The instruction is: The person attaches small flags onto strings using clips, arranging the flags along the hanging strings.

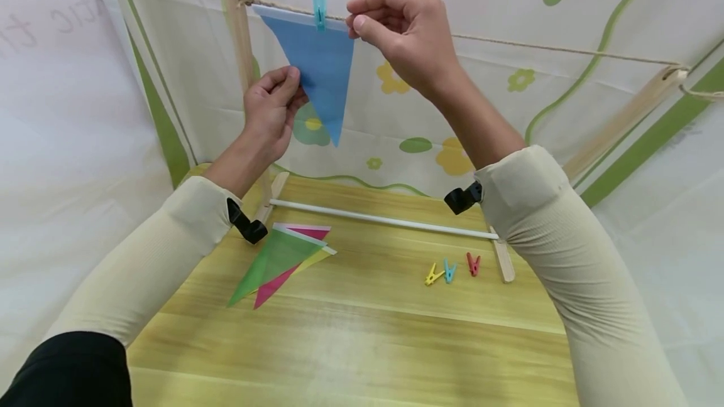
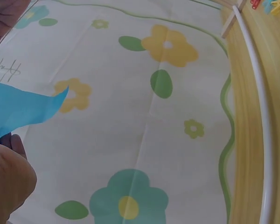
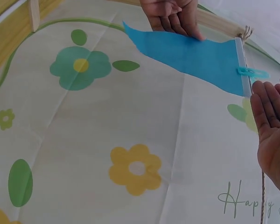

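Observation:
A blue triangular pennant (image 1: 322, 74) with a white top band hangs point down from a twine line (image 1: 526, 46). One light-blue clothespin (image 1: 319, 5) clips its top band to the twine. My left hand (image 1: 271, 108) pinches the pennant's left edge about halfway down, thumb in front and the other fingers partly hidden behind. At the top right corner, my right hand (image 1: 415, 36) pinches the white band and twine between thumb and fingers. The right wrist view shows the pennant (image 3: 191, 56) sideways, with the clothespin (image 3: 252, 72) just beside my right fingertips.
Wooden posts (image 1: 240, 43) hold the twine at both ends, joined low down by a white rod (image 1: 384, 220). Green, pink and yellow pennants (image 1: 277, 256) overlap on the wooden table (image 1: 339, 344). Yellow (image 1: 433, 275), blue (image 1: 449, 271) and red (image 1: 473, 264) clothespins lie at the right.

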A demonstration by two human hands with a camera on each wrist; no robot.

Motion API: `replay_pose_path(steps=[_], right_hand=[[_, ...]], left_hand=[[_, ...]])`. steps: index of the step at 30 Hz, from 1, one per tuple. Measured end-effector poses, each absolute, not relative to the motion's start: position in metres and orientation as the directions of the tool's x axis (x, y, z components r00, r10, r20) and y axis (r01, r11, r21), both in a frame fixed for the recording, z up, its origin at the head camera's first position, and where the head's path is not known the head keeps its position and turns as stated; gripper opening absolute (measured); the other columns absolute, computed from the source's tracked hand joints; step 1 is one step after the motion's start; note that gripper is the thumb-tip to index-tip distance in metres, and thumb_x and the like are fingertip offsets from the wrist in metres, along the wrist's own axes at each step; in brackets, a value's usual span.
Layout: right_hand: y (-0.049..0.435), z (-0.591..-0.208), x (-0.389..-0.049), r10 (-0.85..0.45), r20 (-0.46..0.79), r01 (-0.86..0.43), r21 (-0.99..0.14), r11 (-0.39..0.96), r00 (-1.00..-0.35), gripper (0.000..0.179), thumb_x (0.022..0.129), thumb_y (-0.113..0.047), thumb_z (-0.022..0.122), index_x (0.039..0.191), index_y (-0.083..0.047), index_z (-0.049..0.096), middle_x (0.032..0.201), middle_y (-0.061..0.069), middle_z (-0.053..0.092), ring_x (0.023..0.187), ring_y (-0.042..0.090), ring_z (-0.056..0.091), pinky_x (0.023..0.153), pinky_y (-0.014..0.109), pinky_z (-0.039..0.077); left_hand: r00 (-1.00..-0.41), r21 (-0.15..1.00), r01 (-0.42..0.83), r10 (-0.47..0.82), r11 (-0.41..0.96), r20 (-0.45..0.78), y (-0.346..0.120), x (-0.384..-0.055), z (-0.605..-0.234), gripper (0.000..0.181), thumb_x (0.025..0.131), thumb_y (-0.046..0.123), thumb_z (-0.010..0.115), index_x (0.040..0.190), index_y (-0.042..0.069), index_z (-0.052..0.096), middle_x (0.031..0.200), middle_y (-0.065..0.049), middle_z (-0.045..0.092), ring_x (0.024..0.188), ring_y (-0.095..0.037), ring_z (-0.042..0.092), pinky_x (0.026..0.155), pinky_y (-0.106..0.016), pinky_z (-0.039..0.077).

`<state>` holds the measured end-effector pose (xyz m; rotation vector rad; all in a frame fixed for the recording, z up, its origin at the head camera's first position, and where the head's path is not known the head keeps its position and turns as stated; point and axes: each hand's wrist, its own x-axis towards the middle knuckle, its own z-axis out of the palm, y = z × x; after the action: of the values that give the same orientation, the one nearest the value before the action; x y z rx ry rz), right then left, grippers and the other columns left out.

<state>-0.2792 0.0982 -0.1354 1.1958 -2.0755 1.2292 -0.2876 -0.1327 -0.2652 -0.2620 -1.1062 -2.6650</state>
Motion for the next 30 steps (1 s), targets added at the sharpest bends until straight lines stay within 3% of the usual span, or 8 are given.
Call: replay_pose_path(steps=[9,17,23,30], right_hand=[[0.102,-0.147,-0.271,-0.468,0.680,-0.823,-0.508,0.254,-0.564,0.021,0.108,-0.007,0.073,0.124,0.004,0.082,0.116,0.017,0.084,0.100,0.009,0.080,0.098,0.024,0.064],[0.102,-0.160,-0.272,-0.457,0.659,-0.799,-0.540,0.266,-0.597,0.020,0.108,-0.007,0.074,0.123,0.004,0.083,0.115,0.018,0.085,0.097,0.009,0.081,0.087,0.021,0.063],[0.107,-0.169,-0.269,-0.438,0.643,-0.777,-0.543,0.319,-0.629,0.021,0.109,-0.012,0.075,0.123,0.001,0.084,0.113,0.018,0.086,0.091,0.002,0.078,0.076,0.020,0.056],[0.115,-0.179,-0.268,-0.424,0.620,-0.750,-0.569,0.337,-0.660,0.019,0.109,-0.011,0.075,0.121,-0.001,0.085,0.112,0.018,0.086,0.091,0.000,0.078,0.082,0.019,0.062]], left_hand=[[-0.956,0.693,0.279,-0.123,-0.665,0.268,-0.133,-0.285,-0.274,0.018,0.110,0.006,0.069,0.096,0.004,0.080,0.085,-0.006,0.079,0.079,-0.017,0.079,0.079,-0.027,0.068],[-0.961,0.724,0.261,-0.098,-0.638,0.260,-0.132,-0.281,-0.283,0.023,0.112,0.008,0.065,0.094,0.008,0.080,0.086,-0.004,0.079,0.080,-0.015,0.079,0.079,-0.025,0.068],[-0.963,0.758,0.249,-0.072,-0.603,0.259,-0.133,-0.280,-0.290,0.024,0.113,0.011,0.065,0.095,0.011,0.080,0.087,-0.002,0.079,0.082,-0.014,0.079,0.082,-0.025,0.068],[-0.964,0.774,0.239,-0.052,-0.587,0.259,-0.133,-0.279,-0.297,0.020,0.113,0.013,0.066,0.098,0.009,0.079,0.090,-0.003,0.079,0.086,-0.016,0.080,0.086,-0.027,0.069]])
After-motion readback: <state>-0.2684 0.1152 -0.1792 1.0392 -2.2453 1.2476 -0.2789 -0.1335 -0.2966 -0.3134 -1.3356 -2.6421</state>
